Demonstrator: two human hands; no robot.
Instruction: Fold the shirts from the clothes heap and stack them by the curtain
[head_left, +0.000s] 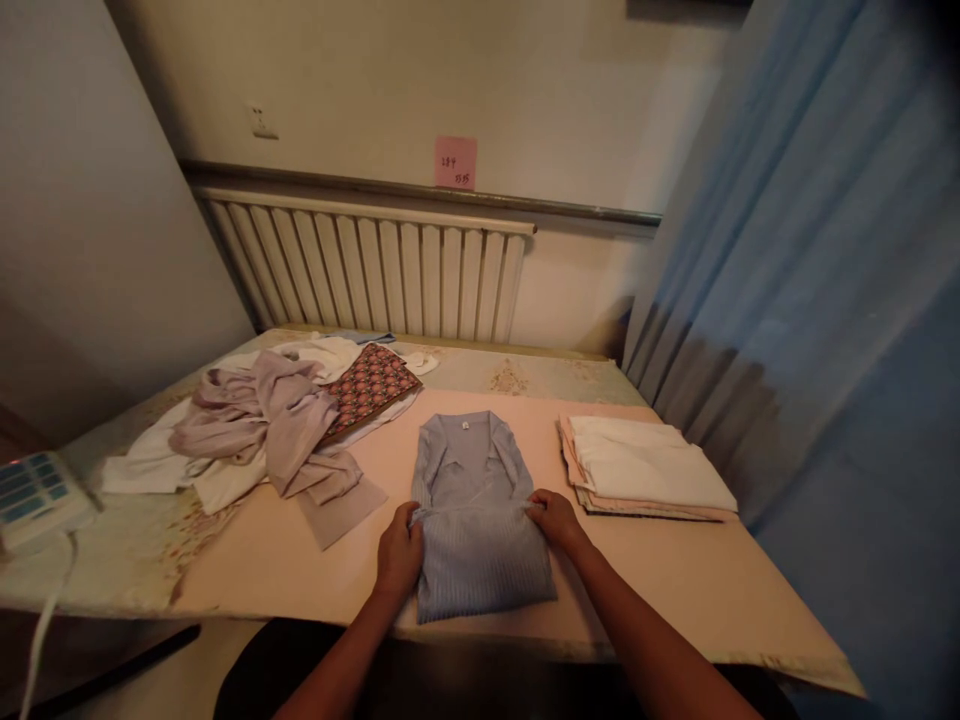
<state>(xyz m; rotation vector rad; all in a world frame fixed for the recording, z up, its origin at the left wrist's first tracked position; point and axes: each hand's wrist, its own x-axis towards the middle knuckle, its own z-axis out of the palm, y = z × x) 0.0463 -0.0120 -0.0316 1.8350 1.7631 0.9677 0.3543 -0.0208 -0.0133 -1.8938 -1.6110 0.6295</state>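
A grey-blue ribbed shirt (pixel 484 560) lies in front of me, its collar end pointing away and its lower part folded up over the middle. My left hand (pixel 400 548) grips the left end of the folded edge, thumb on top. At the right end of that edge, my right hand (pixel 556 520) pinches the fabric between thumb and fingers. Beneath the shirt is a pale pink sheet (pixel 300 580) spread over the table. To the right sits a stack of folded clothes (pixel 645 465), white on top with pink and dark layers below.
Rumpled clothes (pixel 262 410) are heaped at the left, with a red patterned cloth (pixel 371 385) among them. A white device with a cord (pixel 45 500) stands at the left edge. Behind the table is a radiator (pixel 375 265); a blue curtain (pixel 810 260) hangs at the right.
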